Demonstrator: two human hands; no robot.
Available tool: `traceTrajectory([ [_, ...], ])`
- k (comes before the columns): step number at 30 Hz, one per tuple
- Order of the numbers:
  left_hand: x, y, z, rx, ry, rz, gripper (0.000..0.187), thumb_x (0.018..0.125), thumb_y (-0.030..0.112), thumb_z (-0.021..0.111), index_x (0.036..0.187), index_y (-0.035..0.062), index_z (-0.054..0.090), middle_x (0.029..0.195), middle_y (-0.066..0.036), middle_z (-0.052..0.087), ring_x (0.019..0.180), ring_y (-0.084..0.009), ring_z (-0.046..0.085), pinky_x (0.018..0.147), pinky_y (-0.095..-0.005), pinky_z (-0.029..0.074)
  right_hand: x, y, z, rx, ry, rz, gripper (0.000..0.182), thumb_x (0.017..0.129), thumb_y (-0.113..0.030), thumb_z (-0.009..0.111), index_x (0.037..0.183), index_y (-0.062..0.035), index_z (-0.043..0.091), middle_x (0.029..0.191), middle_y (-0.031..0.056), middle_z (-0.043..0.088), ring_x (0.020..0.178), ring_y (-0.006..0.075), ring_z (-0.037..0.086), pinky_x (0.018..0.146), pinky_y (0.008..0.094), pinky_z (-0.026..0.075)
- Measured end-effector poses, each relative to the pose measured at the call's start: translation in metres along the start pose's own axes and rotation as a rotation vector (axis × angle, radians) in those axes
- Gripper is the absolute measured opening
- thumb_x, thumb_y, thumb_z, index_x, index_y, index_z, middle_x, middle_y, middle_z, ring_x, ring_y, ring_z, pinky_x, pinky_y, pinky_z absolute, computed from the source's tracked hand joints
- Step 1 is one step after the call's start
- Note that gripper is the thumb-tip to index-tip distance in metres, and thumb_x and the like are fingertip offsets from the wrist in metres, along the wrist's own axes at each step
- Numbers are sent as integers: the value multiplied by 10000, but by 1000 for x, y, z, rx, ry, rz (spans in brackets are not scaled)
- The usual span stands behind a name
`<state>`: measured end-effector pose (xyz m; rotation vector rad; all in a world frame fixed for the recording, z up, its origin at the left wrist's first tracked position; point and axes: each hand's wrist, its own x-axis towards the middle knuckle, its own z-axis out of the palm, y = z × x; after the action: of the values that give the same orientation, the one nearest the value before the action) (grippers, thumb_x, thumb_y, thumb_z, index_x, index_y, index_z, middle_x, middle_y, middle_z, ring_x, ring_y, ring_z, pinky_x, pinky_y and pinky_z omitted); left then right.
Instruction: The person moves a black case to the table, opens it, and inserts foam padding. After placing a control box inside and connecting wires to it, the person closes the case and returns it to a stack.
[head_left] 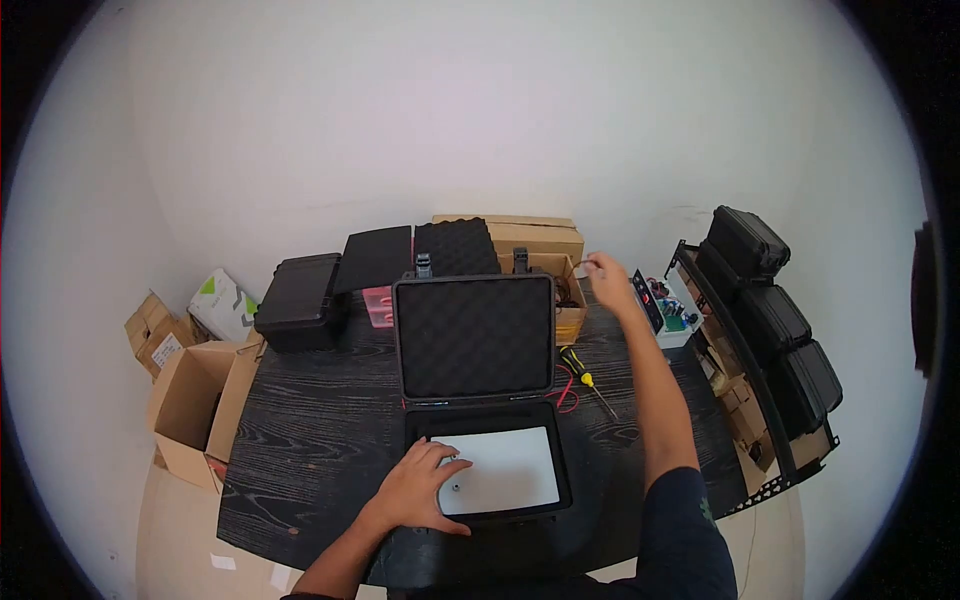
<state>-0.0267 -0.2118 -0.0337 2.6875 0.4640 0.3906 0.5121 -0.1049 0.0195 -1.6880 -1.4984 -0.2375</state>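
An open black hard case [474,340] with a foam-lined lid stands in front of me on the table. In its lower half lies a white rectangular panel [510,470] with small metal fittings near its left side. My left hand [420,488] rests over the panel's left edge, thumb and fingers spread apart. Stretched out to the back right, my right hand [605,280] is beside an open cardboard box [570,325] holding dark cables. Its fingertips are pinched together near the box's upper edge; what they hold is too small to make out.
A yellow-black screwdriver [590,380] and red wire [566,398] lie right of the lid. Behind are black foam sheets [375,258] and a closed black case [300,300]. At right stand a circuit-board unit [675,315] and a rack [760,370] with black cases. Left is a carton [185,410].
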Motion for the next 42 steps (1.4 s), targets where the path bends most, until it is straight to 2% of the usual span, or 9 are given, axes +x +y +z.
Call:
traceTrajectory([
  [5, 4, -1, -8, -37, -65, -11, 1059, 680, 688, 907, 1466, 43, 612, 1429, -206, 577, 1382, -388, 521, 1252, -564, 327, -52, -81, -76, 612, 242, 139, 166, 1085, -160, 567, 1024, -29, 648, 721, 22, 600, 700, 147, 642, 666, 318, 524],
  [8, 20, 4, -12, -174, -43, -143, 935, 805, 570, 882, 1479, -4, 580, 1469, -236, 564, 1374, -396, 537, 1212, -507, 390, -103, -154, -110, 821, 105, 246, 170, 1077, -153, 577, 987, -21, 635, 736, -4, 565, 649, 81, 578, 626, 271, 485],
  [15, 68, 45, -18, -444, 193, 115, 771, 919, 403, 835, 1494, -23, 550, 1456, -258, 603, 1373, -393, 553, 1157, -463, 446, -169, -239, -104, 536, -378, -160, 128, 965, -116, 720, 933, 6, 698, 768, 34, 677, 723, 132, 654, 681, 326, 534],
  [18, 81, 48, -9, -395, 170, 198, 729, 928, 368, 831, 1487, -12, 558, 1429, -239, 630, 1337, -381, 584, 1139, -446, 463, -161, -215, -91, 483, -453, -72, 169, 965, -135, 698, 915, 26, 691, 795, 65, 708, 759, 107, 650, 692, 313, 524],
  [20, 88, 40, -1, -254, 124, 292, 681, 931, 353, 829, 1464, 4, 588, 1414, -217, 647, 1301, -370, 610, 1121, -435, 478, -145, -168, -56, 436, -119, 153, 240, 1008, -188, 697, 912, 31, 707, 763, 61, 693, 736, 103, 636, 673, 316, 519],
  [26, 88, 17, 25, -134, 85, 333, 403, 934, 293, 792, 1243, 48, 711, 1228, -136, 724, 1198, -327, 650, 1088, -440, 479, -96, -56, 26, -152, 9, 452, 429, 990, -433, 715, 983, -11, 791, 901, 205, 780, 866, 413, 748, 768, 452, 578],
  [31, 89, 5, 28, -112, 76, 312, 295, 933, 257, 785, 1147, 61, 734, 1154, -102, 741, 1149, -303, 671, 1072, -433, 494, -79, -26, 64, 418, -213, 416, 388, 1107, -331, 615, 883, -24, 696, 732, 43, 677, 669, 112, 649, 567, 324, 513],
  [34, 89, 3, 27, -115, 76, 294, 267, 935, 245, 781, 1123, 62, 735, 1143, -97, 744, 1144, -301, 677, 1074, -432, 498, -68, -34, 60, 799, 132, 399, 321, 1129, -288, 576, 968, -30, 679, 821, 28, 686, 662, 92, 631, 570, 281, 497],
  [42, 87, 5, 24, -150, 93, 266, 286, 919, 187, 800, 1163, 51, 743, 1189, -119, 747, 1154, -310, 689, 1040, -430, 532, -97, -102, -55, 655, 268, 106, 252, 1113, -215, 592, 1084, 3, 716, 898, 40, 722, 692, 83, 592, 613, 244, 470],
])
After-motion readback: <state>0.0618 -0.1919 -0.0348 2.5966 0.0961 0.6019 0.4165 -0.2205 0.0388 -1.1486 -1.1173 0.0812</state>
